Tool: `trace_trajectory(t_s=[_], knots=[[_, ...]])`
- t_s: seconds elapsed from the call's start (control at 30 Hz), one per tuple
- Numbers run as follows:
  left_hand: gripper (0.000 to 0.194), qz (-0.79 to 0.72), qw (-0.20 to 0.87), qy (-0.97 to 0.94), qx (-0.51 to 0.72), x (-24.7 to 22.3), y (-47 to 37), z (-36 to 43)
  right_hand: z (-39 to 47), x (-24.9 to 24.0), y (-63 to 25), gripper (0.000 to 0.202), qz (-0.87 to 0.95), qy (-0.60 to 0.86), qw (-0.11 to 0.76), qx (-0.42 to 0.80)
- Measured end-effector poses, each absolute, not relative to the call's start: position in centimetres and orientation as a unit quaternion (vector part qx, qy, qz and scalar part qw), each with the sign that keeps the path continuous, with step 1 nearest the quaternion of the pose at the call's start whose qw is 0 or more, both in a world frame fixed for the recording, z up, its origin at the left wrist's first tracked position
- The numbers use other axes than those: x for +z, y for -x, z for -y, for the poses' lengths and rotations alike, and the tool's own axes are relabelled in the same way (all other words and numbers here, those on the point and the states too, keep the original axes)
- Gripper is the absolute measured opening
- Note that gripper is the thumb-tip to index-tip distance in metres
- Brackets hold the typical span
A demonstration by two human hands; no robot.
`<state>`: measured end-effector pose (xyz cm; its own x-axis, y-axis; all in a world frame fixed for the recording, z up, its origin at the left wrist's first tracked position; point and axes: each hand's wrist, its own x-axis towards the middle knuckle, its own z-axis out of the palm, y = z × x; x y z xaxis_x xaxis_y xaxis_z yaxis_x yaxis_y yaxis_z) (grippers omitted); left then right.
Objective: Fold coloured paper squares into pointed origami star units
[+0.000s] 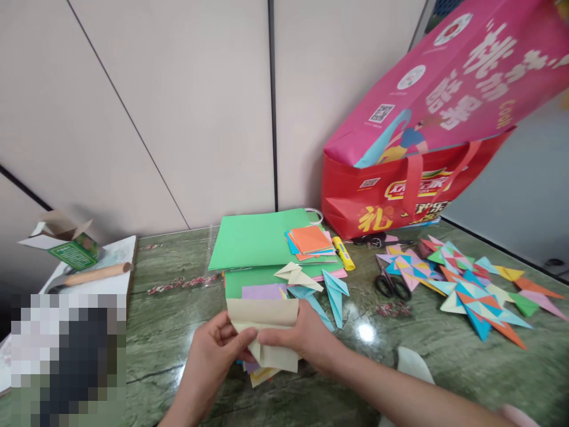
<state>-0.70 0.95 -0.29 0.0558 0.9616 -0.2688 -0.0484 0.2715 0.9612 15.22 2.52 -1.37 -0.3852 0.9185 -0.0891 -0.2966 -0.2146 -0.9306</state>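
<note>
The left hand point(212, 344) grips a cream paper sheet point(265, 311) at its left side, thumb on the front and fingers partly curled behind. The right hand point(313, 332) pinches the opposite side, its thumb laid flat across the front. The sheet sits directly between the 2 hands, neither clearly nearer, and the 2 thumb tips almost meet at its middle (whether they touch is hard to tell). A fold runs left to right across it, in line with the thumbs; no long axis stands out. Colored papers point(265, 376) peek out below its bottom edge. Just beyond lie a cream folded piece point(299, 277) and a blue folded piece point(335, 290) on the table point(178, 302). Farther back are green sheets point(249, 240), then a red bag point(351, 196) by the wall.
</note>
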Motion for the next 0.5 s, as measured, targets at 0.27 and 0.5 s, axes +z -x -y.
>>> trace_trajectory(t_s=[0.27, 0.5], knots=[[0.033, -0.521, 0.604, -0.433, 0.42, 0.4, 0.6, -1.0, -2.6, -1.7, -15.3, 0.036, 0.412, 0.365, 0.436, 0.712], [0.028, -0.525, 0.608, -0.416, 0.427, 0.9, 0.6, -0.9, -2.8, -1.8, -15.6, 0.04, 0.405, 0.386, 0.427, 0.711]])
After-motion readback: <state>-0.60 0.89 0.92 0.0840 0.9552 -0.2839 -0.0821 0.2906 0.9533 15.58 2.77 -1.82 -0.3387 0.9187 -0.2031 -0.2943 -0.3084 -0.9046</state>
